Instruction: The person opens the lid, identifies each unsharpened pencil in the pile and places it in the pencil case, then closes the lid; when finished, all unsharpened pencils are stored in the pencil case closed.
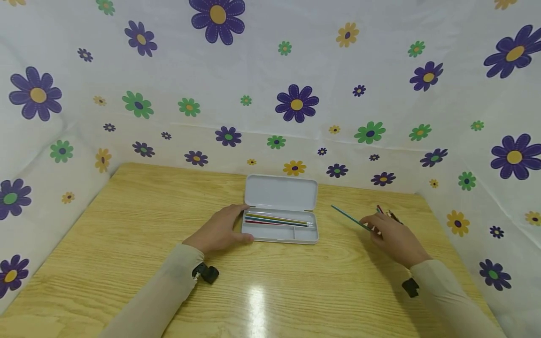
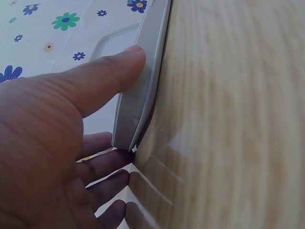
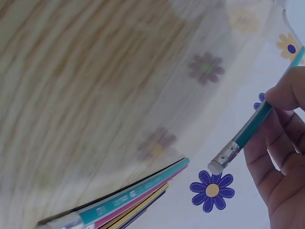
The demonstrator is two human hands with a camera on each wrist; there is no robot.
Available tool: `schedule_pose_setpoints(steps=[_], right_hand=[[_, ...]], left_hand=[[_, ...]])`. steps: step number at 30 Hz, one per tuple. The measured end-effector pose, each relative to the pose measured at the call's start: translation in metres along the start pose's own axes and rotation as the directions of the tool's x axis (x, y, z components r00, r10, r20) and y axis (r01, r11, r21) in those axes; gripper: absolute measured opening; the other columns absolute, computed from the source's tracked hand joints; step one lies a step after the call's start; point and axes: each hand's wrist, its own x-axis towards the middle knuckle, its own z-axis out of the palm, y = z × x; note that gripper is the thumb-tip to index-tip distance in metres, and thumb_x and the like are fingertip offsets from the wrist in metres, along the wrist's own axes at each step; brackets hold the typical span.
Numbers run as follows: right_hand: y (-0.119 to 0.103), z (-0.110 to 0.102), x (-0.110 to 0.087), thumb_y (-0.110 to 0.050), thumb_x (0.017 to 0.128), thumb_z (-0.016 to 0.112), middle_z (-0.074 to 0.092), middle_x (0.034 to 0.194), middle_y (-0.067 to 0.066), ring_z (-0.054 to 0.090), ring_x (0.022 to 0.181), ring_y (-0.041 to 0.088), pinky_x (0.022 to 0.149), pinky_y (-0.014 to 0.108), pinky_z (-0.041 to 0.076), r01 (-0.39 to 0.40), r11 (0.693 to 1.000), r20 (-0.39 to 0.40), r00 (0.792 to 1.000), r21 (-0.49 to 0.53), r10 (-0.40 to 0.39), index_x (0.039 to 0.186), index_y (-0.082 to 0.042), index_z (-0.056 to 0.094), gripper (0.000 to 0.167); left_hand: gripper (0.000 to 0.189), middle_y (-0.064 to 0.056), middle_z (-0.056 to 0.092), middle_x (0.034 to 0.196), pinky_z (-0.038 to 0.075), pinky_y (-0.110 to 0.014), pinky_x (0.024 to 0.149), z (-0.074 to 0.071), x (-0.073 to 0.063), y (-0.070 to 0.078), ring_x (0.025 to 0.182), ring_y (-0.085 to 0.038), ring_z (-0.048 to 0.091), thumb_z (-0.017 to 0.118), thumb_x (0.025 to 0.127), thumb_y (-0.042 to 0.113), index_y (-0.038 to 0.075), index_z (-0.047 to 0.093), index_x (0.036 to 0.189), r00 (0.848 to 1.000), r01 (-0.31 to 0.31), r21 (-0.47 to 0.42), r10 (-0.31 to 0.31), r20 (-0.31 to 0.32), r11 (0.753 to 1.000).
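Observation:
An open white pencil case (image 1: 268,232) lies on the table with its lid (image 1: 281,191) tipped back. Several coloured pencils (image 1: 276,219) lie side by side in its long back compartment. My left hand (image 1: 220,231) holds the case by its left end, the thumb (image 2: 128,64) on the front wall and the fingers around the end toward the back. To the right of the case, my right hand (image 1: 395,239) pinches a teal pencil (image 1: 347,216) between thumb and fingers, above the table. Its eraser end (image 3: 217,166) shows in the right wrist view, pointing away from the case.
Behind my right hand lie several loose pencils (image 3: 133,193), teal, pink, yellow and dark, partly hidden in the head view. The wooden table (image 1: 270,281) is bordered at the back and sides by a white flowered cloth (image 1: 245,117).

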Motion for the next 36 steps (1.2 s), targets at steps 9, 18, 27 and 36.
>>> schedule_pose_setpoints(steps=[9, 18, 27, 36], right_hand=[[-0.009, 0.002, 0.007, 0.002, 0.093, 0.068, 0.068, 0.105, 0.001, 0.063, 0.085, 0.013, 0.068, 0.036, 0.058, 0.072, 0.997, -0.039, 0.997, -0.019, -0.073, 0.121, -0.011, 0.069, 0.030], [-0.024, 0.003, 0.017, 0.006, 0.091, 0.069, 0.069, 0.105, 0.002, 0.064, 0.085, 0.014, 0.083, 0.046, 0.060, 0.131, 0.991, -0.096, 0.987, 0.001, -0.130, 0.119, -0.009, 0.071, 0.032], [-0.046, 0.004, 0.030, 0.004, 0.091, 0.070, 0.070, 0.103, -0.001, 0.063, 0.086, 0.011, 0.069, 0.032, 0.058, 0.179, 0.984, -0.100, 0.979, -0.027, -0.180, 0.118, -0.011, 0.072, 0.031], [-0.068, 0.010, 0.044, 0.001, 0.092, 0.069, 0.069, 0.104, -0.002, 0.061, 0.082, 0.009, 0.067, 0.030, 0.057, 0.218, 0.976, -0.098, 0.971, -0.031, -0.220, 0.117, -0.011, 0.071, 0.028]], left_hand=[[0.095, -0.012, 0.041, 0.162, 0.029, -0.053, 0.124, 0.000, 0.000, 0.001, 0.151, -0.036, 0.035, 0.082, 0.087, 0.050, 0.012, 0.036, 0.161, 1.000, -0.001, -0.002, 0.001, -0.001, 1.000], [0.094, -0.012, 0.042, 0.161, 0.028, -0.054, 0.124, -0.002, -0.001, 0.003, 0.150, -0.036, 0.035, 0.082, 0.087, 0.050, 0.012, 0.037, 0.160, 1.000, -0.002, -0.010, 0.002, -0.001, 1.000], [0.095, -0.012, 0.041, 0.162, 0.029, -0.054, 0.124, -0.002, -0.001, 0.001, 0.150, -0.036, 0.035, 0.082, 0.086, 0.051, 0.012, 0.036, 0.160, 1.000, -0.005, 0.000, 0.005, 0.003, 1.000], [0.095, -0.012, 0.040, 0.162, 0.029, -0.054, 0.124, -0.002, -0.001, 0.001, 0.151, -0.036, 0.034, 0.082, 0.086, 0.051, 0.013, 0.036, 0.160, 1.000, 0.005, -0.005, -0.005, 0.002, 1.000]])
